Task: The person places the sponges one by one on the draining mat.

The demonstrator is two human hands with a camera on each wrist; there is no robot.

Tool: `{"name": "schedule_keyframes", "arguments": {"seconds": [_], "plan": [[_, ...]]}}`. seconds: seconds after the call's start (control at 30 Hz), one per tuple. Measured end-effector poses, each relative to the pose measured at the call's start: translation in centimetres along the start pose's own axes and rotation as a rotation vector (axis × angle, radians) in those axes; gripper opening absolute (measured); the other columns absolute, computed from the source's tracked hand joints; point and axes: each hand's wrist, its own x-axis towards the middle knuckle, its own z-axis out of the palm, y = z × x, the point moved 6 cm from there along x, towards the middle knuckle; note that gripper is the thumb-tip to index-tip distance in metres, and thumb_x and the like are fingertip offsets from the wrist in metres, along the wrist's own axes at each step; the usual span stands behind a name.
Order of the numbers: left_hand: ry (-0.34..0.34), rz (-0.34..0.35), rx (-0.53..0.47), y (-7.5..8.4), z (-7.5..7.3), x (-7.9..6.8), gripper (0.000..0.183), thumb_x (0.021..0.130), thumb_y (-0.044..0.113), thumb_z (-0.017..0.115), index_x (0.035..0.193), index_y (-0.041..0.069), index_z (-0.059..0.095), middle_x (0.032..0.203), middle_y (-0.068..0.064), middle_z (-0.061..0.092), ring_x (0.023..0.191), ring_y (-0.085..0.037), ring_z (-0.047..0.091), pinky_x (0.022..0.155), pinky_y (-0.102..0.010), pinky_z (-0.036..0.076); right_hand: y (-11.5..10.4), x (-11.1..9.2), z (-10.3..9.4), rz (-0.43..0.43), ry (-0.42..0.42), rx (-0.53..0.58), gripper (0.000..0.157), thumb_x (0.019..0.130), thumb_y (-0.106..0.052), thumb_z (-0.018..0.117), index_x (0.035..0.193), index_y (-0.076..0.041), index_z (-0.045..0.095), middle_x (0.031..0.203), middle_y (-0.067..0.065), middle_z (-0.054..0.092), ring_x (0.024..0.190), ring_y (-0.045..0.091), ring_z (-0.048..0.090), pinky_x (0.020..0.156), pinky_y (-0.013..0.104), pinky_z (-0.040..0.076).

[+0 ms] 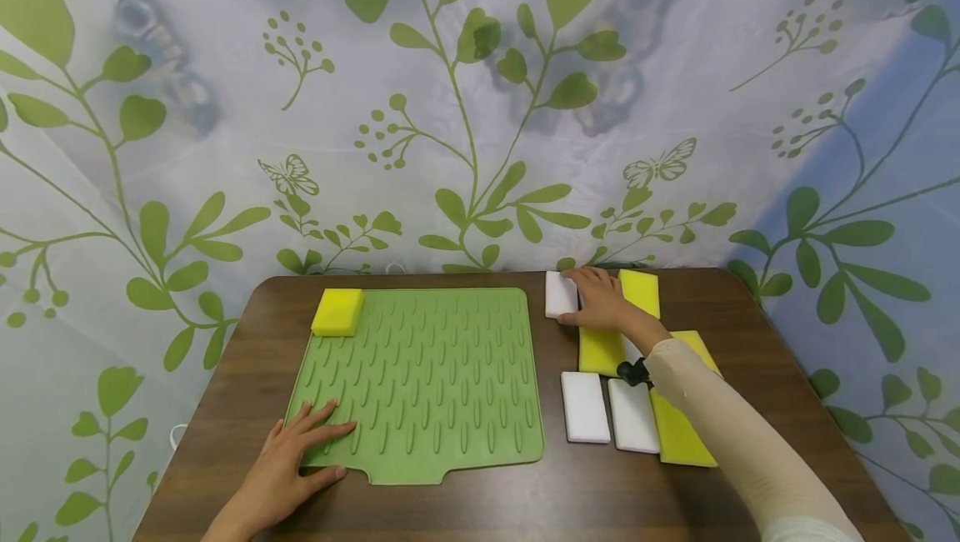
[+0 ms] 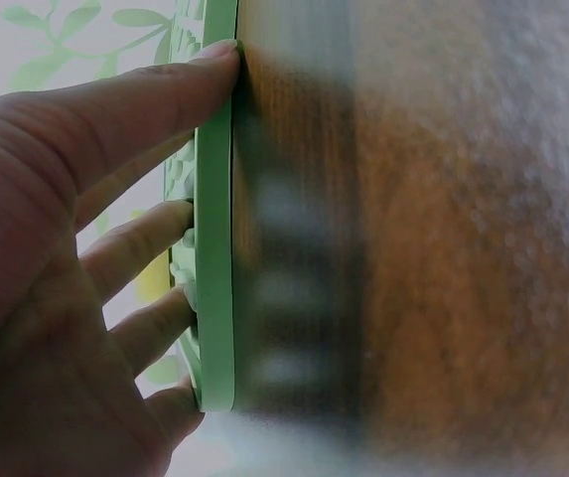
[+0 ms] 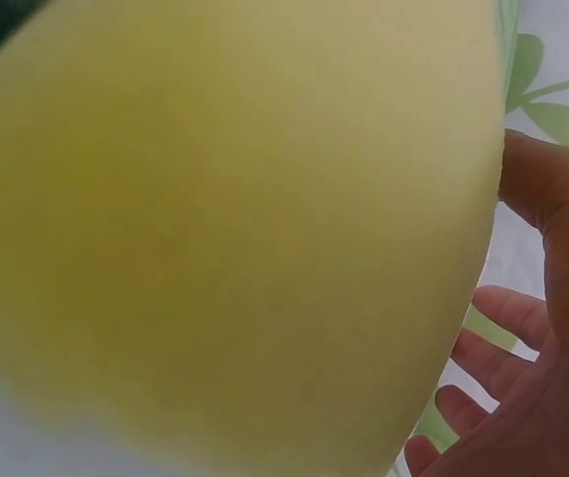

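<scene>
My left hand rests with spread fingers on the near left corner of a ribbed green mat. In the left wrist view its thumb touches the mat's edge. A yellow sponge sits on the mat's far left corner. At the table's back, right of the mat, my right hand holds a white sponge by its right end, thumb at the near edge and fingers at the far edge. Beneath this hand lies a yellow sponge. Blurred yellow hides the grip in the right wrist view.
Two white sponges lie side by side nearer the front. More yellow sponges lie around the right forearm, partly covered by it. A patterned cloth hangs behind the brown table.
</scene>
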Motion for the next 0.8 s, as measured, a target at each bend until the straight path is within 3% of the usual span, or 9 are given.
{"name": "schedule_keyframes", "arguments": {"seconds": [0.8], "plan": [[0.008,0.003,-0.005,0.1,0.0,-0.1,0.062,0.081,0.033,0.093,0.139,0.038,0.072,0.165,-0.017,0.053,0.154,-0.065,0.032,0.109,-0.091,0.02,-1.0,-0.1,0.0,-0.037,0.059,0.024,0.087,0.096,-0.049,0.079,0.164,-0.01,0.042,0.166,0.024,0.041,0.154,0.052,0.03,0.122,0.078,0.024]]}}
